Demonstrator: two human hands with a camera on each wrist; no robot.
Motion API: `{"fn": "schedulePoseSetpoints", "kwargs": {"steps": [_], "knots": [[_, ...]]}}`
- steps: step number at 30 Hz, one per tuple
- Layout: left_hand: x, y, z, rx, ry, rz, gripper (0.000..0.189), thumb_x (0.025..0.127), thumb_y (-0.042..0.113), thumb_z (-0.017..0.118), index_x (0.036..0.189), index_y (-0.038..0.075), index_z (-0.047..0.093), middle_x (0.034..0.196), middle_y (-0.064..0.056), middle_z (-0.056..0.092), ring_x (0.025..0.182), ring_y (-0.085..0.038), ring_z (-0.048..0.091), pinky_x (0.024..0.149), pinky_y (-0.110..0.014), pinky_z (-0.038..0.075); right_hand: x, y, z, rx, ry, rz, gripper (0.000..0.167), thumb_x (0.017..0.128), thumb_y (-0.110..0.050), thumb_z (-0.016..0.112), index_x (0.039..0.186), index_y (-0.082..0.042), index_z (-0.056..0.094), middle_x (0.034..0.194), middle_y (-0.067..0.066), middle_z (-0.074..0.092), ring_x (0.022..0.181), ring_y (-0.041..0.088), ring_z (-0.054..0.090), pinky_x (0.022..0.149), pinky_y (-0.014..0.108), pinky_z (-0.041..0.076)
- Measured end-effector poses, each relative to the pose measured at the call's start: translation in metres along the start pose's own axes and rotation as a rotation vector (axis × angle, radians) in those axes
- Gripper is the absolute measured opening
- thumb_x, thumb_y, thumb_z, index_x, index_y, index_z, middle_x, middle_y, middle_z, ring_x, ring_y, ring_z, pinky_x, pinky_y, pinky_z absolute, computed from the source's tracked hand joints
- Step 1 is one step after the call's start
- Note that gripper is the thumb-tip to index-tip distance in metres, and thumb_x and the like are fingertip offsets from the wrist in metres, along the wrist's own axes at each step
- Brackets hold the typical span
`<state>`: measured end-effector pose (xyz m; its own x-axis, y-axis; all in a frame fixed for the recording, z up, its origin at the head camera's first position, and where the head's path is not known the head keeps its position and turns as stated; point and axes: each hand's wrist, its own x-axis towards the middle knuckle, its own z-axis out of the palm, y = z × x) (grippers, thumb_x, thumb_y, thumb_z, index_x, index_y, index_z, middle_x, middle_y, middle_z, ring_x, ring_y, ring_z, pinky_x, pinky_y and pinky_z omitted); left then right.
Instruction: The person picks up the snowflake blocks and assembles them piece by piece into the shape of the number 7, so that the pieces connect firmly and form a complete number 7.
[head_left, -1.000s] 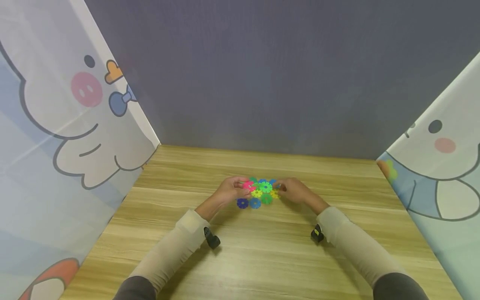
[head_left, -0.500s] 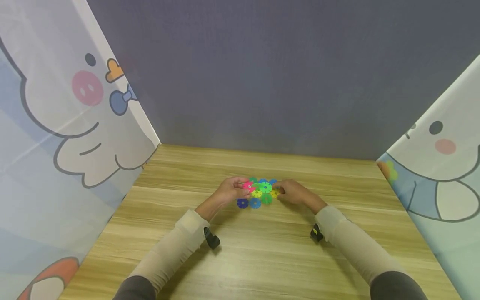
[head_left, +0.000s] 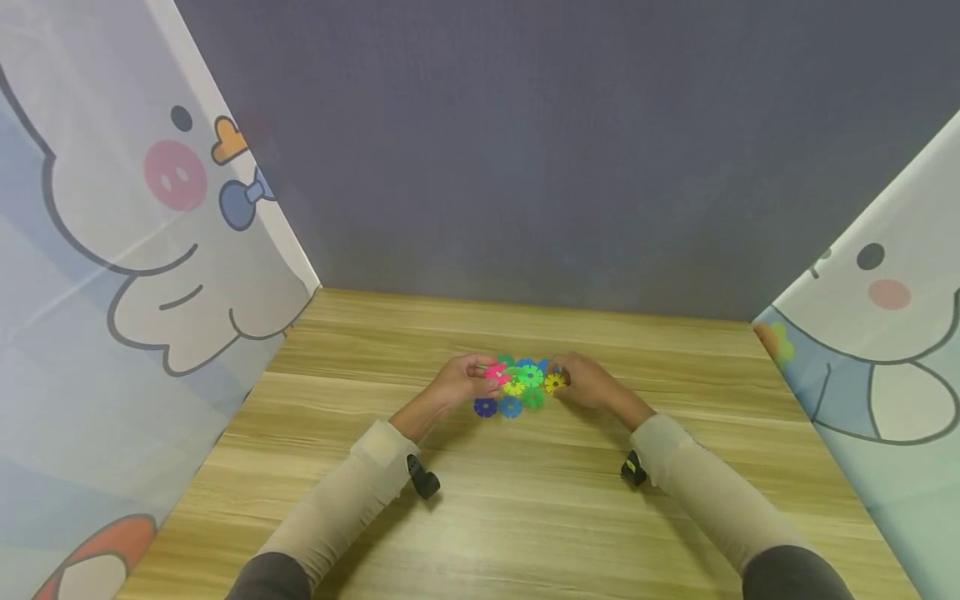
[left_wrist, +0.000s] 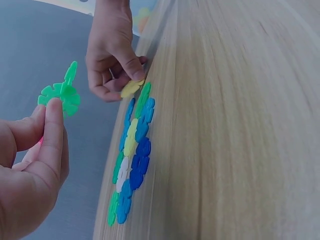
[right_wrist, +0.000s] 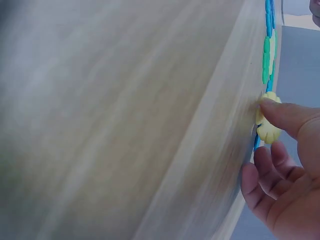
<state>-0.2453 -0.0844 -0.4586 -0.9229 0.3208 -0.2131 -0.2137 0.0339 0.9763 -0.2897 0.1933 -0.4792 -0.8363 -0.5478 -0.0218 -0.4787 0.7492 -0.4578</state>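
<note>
In the head view my left hand (head_left: 454, 385) holds a pink snowflake disc (head_left: 496, 374) joined with bright green ones. In the left wrist view two green discs (left_wrist: 64, 96) stand up at an angle to each other above its fingertips, and the pink one is mostly hidden behind the fingers. My right hand (head_left: 589, 382) pinches a yellow snowflake disc (right_wrist: 270, 120) between thumb and fingers, at the right end of the flat discs. Tilted a little, the yellow disc (left_wrist: 131, 89) sits close to the table top.
Several loose discs lie flat in a close group under the hands, among them a dark blue disc (head_left: 485, 407), a light blue disc (head_left: 511, 407) and a green disc (head_left: 533, 398). The wooden table (head_left: 517, 517) meets a grey wall (head_left: 510, 150) behind.
My right hand has taken hold of the yellow disc and tilted it up. My left hand stays almost in place with its joined discs, which have turned slightly.
</note>
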Motion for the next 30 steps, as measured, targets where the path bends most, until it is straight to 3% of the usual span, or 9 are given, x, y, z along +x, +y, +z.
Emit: {"fn": "schedulePoseSetpoints", "kwargs": {"steps": [8, 14, 23, 30], "knots": [[0.001, -0.001, 0.0, 0.007, -0.007, -0.003, 0.053, 0.093, -0.014, 0.062, 0.143, -0.009, 0.048, 0.108, -0.015, 0.056, 0.086, -0.018, 0.071, 0.085, -0.026, 0.063, -0.005, 0.0, -0.002, -0.002, 0.083, -0.026, 0.023, 0.087, -0.008, 0.077, 0.106, -0.009, 0.065, 0.084, 0.005, 0.059, 0.073, 0.015, 0.051, 0.063, 0.028, 0.045], [0.0, -0.001, 0.0, 0.007, -0.01, -0.006, 0.055, 0.092, -0.014, 0.063, 0.145, -0.009, 0.047, 0.111, -0.015, 0.055, 0.088, -0.018, 0.071, 0.086, -0.026, 0.063, -0.01, 0.004, -0.006, 0.005, 0.055, 0.003, 0.021, 0.092, -0.013, 0.074, 0.112, -0.01, 0.067, 0.071, -0.002, 0.059, 0.06, 0.01, 0.048, 0.056, 0.025, 0.043], [-0.002, -0.003, -0.002, 0.022, 0.008, -0.011, 0.052, 0.092, -0.012, 0.065, 0.142, -0.004, 0.052, 0.121, -0.02, 0.053, 0.091, -0.022, 0.072, 0.089, -0.029, 0.063, -0.018, 0.0, -0.012, 0.034, 0.098, 0.018, 0.033, 0.092, -0.02, 0.076, 0.117, -0.001, 0.066, 0.079, -0.001, 0.065, 0.066, 0.008, 0.055, 0.063, 0.025, 0.05], [-0.002, -0.003, -0.002, 0.013, 0.023, -0.011, 0.052, 0.092, -0.013, 0.064, 0.142, -0.006, 0.051, 0.12, -0.021, 0.056, 0.093, -0.024, 0.074, 0.088, -0.029, 0.063, -0.023, -0.004, -0.014, 0.1, 0.124, -0.021, 0.029, 0.095, -0.017, 0.072, 0.118, -0.003, 0.061, 0.067, -0.004, 0.059, 0.054, 0.007, 0.045, 0.05, 0.021, 0.04]]}}
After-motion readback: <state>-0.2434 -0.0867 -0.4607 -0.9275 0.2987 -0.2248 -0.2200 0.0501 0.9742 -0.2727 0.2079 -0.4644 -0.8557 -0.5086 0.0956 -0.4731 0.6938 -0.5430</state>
